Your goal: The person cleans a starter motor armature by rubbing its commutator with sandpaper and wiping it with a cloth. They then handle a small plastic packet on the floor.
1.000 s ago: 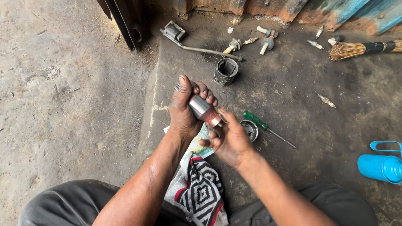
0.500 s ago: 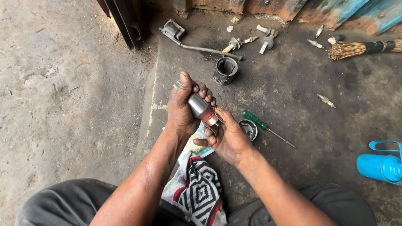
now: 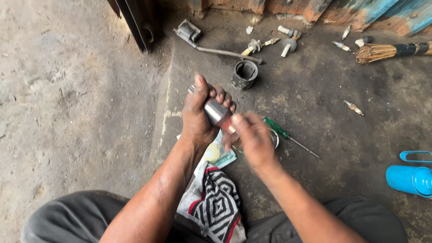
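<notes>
Hands (image 3: pixel 225 126) grip metal cylinder (image 3: pixel 215 110) — bare floor (image 3: pixel 67 112) leftward.

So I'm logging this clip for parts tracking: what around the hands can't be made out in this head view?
- Right hand: motion-blurred, so its fingertip contact on the shiny metal cylinder is unclear.
- Cylinder's far end: wrapped by the left hand.
- Small round metal ring on the floor: mostly behind the right hand.
- Blue plastic container: cut off by the right edge.
- Straw broom: handle runs out of frame.
</notes>
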